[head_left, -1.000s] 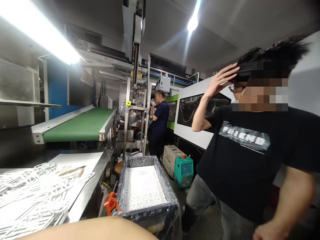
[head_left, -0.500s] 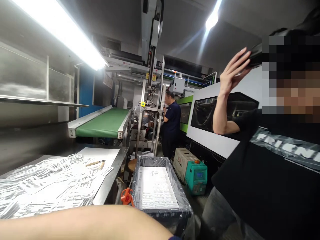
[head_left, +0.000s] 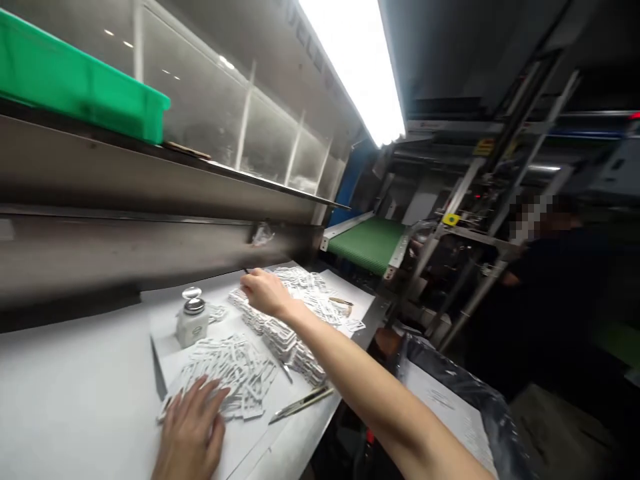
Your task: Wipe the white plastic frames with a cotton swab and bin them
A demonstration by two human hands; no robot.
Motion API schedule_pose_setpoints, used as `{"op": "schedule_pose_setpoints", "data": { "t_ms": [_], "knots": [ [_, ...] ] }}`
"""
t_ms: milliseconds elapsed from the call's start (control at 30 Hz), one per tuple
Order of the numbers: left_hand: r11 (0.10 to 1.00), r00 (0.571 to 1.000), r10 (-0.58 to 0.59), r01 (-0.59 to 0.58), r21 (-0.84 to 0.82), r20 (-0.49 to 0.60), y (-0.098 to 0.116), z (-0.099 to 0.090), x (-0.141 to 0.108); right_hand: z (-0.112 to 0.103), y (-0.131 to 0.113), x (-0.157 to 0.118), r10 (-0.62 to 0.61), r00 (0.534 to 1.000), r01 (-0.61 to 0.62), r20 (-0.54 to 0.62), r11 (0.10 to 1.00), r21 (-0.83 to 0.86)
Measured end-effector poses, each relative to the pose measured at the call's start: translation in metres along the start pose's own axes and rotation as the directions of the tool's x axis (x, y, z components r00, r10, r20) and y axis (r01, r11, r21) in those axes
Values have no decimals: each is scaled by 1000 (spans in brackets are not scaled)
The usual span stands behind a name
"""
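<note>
My left hand lies with fingers spread at the near edge of a loose heap of thin white plastic frames. My right hand reaches across the table with its fingers curled closed, above stacked rows of white plastic frames. A small dark tip shows by its fingers, but what it holds is hidden. A white pump bottle with a metal top stands left of the rows. Tweezers lie at the table's front edge, close to a small blade-like tool.
More white frames lie at the back with a brown-handled tool. A green bin sits on the shelf above. Beyond the table is a green conveyor belt. A plastic-lined crate and a person in dark clothes are at right.
My view has swung left and down to the table. Both hands now show; before, only a bare forearm crossed the bottom. The nearby person with a raised hand is out of view.
</note>
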State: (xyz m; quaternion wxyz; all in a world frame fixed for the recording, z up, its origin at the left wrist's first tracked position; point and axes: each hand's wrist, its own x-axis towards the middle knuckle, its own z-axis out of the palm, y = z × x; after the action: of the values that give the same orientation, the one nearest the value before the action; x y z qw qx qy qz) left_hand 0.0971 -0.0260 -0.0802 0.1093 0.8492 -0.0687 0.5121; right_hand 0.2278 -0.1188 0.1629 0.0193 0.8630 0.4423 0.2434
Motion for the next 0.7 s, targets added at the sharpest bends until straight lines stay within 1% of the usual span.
{"op": "schedule_pose_setpoints", "data": {
  "t_ms": [67, 133, 200, 267, 333, 467, 600, 700],
  "knots": [
    [1000, 1000, -14, 14, 25, 23, 6, 1, 4, 13, 4, 11, 37, 999, -36, -24, 998, 50],
    [999, 999, -32, 30, 29, 41, 11, 1, 9, 28, -1, 24, 55, 998, -52, -24, 994, 99],
    [999, 998, -42, 40, 32, 53, 13, -1, 9, 44, -14, 36, 40, 999, -39, -6, 989, 144],
    [998, 997, -49, 47, 31, 63, 13, -4, 8, 58, -28, 47, 0, 1000, -4, 22, 984, 181],
    [998, 996, -54, 52, 26, 76, 12, -6, 7, 69, -41, 56, -36, 998, 25, 48, 979, 204],
    [999, 994, -52, 52, 1, 94, 10, -7, 9, 79, -55, 66, -47, 994, 26, 98, 979, 200],
    [997, 997, -42, 46, -55, 61, 8, -6, 10, 81, -59, 68, -40, 987, 12, 155, 985, 174],
    [996, 999, -44, 46, -83, 24, 6, -2, 10, 81, -60, 71, -58, 980, 26, 192, 986, 166]
  ]
}}
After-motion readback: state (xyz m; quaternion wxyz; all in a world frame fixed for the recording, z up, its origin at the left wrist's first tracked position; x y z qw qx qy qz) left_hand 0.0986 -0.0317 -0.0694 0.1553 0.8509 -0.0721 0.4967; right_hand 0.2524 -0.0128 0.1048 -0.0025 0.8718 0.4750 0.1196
